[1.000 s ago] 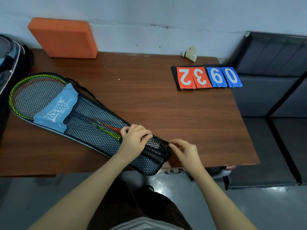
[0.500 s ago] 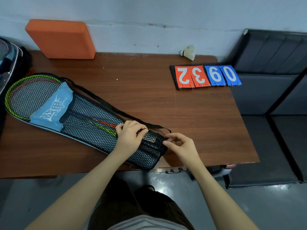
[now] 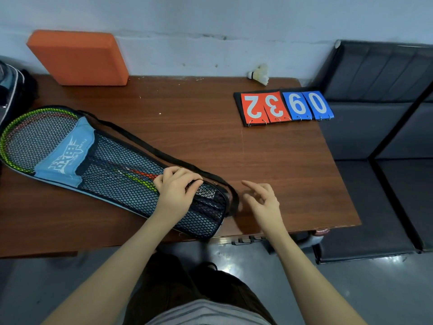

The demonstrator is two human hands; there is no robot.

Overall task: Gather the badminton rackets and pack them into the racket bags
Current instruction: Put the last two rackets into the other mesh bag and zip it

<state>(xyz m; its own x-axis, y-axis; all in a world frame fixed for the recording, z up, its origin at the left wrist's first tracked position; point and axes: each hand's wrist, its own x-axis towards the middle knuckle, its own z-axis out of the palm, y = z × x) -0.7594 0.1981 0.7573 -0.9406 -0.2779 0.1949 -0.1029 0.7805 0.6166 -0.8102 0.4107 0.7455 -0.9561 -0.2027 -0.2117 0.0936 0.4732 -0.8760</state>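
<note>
Diagonally, a black-and-blue mesh racket bag (image 3: 112,174) holding green and red rackets (image 3: 35,134) is lying on the brown wooden desk (image 3: 269,160), head toward 10 o'clock. Left hand (image 3: 174,191) fingers are curling over its handle end; right hand (image 3: 263,202) is hovering released just beside it.

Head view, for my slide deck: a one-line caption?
Left hand grips the mesh racket bag on the table; right hand hovers open.

Your left hand (image 3: 176,191): palm down, fingers curled, forearm reaching forward. Your right hand (image 3: 264,201): raised, fingers loosely spread, holding nothing, forearm angled inward.
</note>
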